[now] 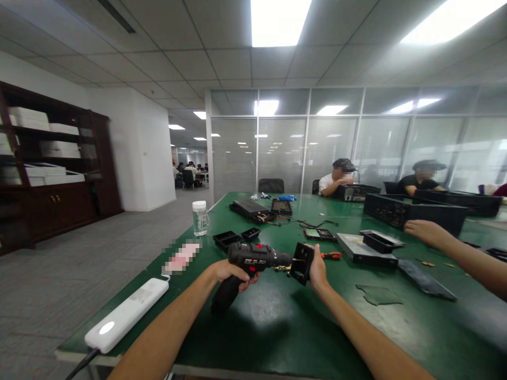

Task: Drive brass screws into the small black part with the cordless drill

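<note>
My left hand (233, 275) is wrapped round the grip of a black cordless drill (253, 256) with red marks. The drill lies level above the green table and its bit points right. At the bit's tip is a small black rectangular plastic part (301, 263), which my right hand (317, 266) holds upright by its right edge. Whether the bit touches a screw is too small to tell. Small brass-coloured pieces (282, 268) lie on the table behind the drill's nose. Beyond my right hand is an orange-handled screwdriver (331, 256), partly hidden by the hand.
Black trays (227, 240), a clear bottle (200, 219) and a white power strip (129, 311) are on the left. A silver metal box (366, 250) and a dark flat panel (425, 278) lie right. Another person's arm (459, 250) reaches in at right, by a black case (414, 214).
</note>
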Available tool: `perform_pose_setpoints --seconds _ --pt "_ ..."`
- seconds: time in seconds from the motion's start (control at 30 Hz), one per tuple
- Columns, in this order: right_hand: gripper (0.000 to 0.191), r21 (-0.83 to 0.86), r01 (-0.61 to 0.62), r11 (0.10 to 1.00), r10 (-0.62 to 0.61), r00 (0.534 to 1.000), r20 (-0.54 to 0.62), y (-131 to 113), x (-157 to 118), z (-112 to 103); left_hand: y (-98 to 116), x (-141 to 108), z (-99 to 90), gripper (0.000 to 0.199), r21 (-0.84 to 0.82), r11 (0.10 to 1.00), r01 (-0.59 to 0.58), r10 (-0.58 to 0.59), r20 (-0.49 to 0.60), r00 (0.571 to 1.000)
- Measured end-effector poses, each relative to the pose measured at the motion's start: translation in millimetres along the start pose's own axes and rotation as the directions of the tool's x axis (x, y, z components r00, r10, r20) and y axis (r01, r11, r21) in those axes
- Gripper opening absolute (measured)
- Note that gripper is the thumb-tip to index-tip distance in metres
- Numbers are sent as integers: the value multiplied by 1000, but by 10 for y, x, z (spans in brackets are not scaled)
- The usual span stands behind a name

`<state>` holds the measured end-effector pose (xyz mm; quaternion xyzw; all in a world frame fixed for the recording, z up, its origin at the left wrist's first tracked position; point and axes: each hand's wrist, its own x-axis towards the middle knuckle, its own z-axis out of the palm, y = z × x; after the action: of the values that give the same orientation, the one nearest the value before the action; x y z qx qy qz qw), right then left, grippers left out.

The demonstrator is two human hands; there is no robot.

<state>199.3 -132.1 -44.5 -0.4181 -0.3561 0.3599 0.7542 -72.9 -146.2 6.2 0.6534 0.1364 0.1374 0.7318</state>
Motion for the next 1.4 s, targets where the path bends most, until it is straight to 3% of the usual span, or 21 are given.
perform_pose_setpoints --seconds 0.5,1.4 --pt "54 -13 -28 1000 28 1000 11 -12 -41 11 -25 -10 -60 38 -74 997 27 -27 7 1000" --pt "52 4 -26 1000 26 1000 13 -78 -94 32 -18 -18 -22 37 -10 1000 -4 4 9 1000"
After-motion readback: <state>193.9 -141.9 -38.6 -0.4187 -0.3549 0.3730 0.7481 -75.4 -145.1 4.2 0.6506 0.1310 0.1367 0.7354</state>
